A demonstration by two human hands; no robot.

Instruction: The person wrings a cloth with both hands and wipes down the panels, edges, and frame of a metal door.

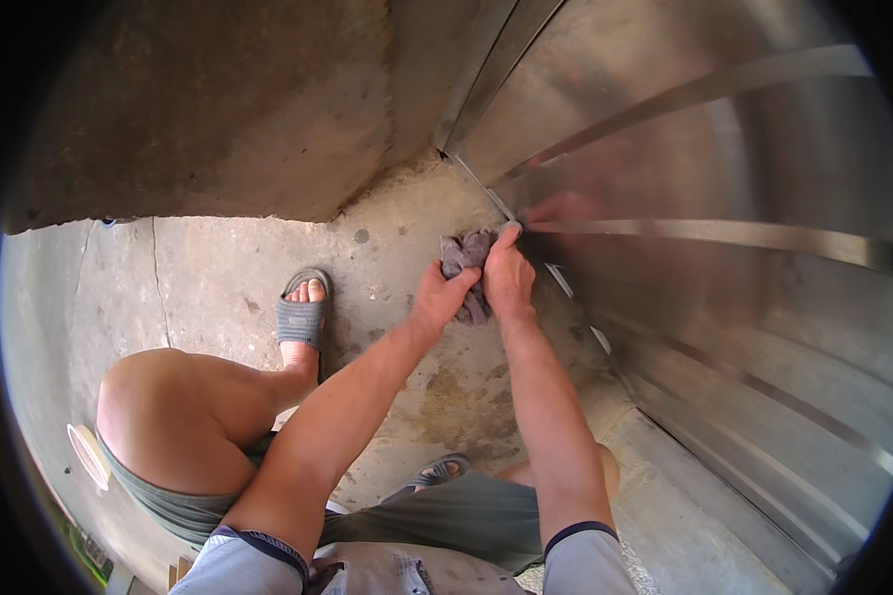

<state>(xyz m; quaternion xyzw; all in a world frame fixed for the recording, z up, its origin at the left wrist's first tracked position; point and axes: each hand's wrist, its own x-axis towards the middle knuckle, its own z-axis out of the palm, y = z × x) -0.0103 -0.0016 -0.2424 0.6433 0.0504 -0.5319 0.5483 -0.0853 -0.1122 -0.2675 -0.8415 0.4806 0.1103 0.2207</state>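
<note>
A crumpled purplish-grey cloth point(467, 256) hangs between both hands, above the concrete floor. My left hand point(446, 294) grips its left side, the thumb lying across the fabric. My right hand point(507, 271) is closed on the cloth's right part, and a bit of cloth shows at its fingertips. Those fingertips are at the lower edge of a shiny ribbed metal panel point(640, 297), close to where a horizontal rib begins. The hand is faintly mirrored in the metal. The fingers under the cloth are hidden.
A rough concrete wall point(231, 111) stands at the upper left and meets the metal panel's frame in a corner. The stained concrete floor point(387, 297) has cracks at the left. My sandalled foot point(303, 312) and bent knee are on the left. A round white object point(88, 457) lies at far left.
</note>
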